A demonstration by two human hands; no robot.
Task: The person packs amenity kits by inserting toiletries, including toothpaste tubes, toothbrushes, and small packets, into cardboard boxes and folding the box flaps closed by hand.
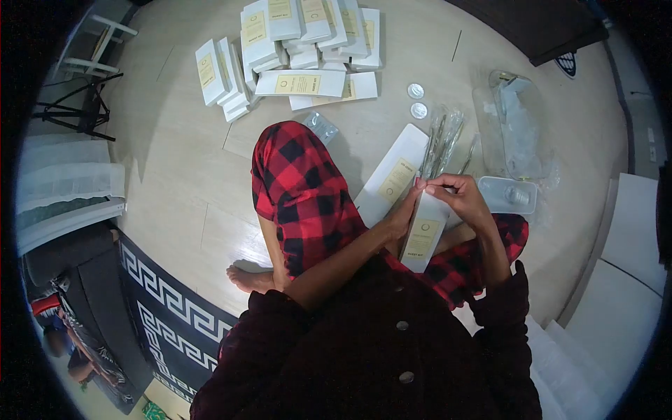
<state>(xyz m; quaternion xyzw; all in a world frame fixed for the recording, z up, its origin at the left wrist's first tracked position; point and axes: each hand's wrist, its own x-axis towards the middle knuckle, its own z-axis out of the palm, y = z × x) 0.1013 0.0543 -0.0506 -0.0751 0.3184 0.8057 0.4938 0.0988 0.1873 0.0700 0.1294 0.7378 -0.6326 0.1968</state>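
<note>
A narrow white box (426, 234) with a yellow label is held in front of me, its near end towards my lap. My left hand (404, 215) is wrapped along its left side near the far end. My right hand (460, 199) pinches at that same far end, its fingertips meeting the left ones. What lies between the fingertips is too small to make out. A second white box (393, 171) lies on the floor just left of the hands. Beyond them, long shiny items in clear plastic wrap (441, 142) lie side by side.
Many white labelled boxes (301, 49) are piled at the back. Two round silvery discs (416, 92) lie right of the pile. A clear plastic bag (518, 126) and a translucent tub (490, 202) stand to the right. A small clear packet (320, 128) lies beyond my knee.
</note>
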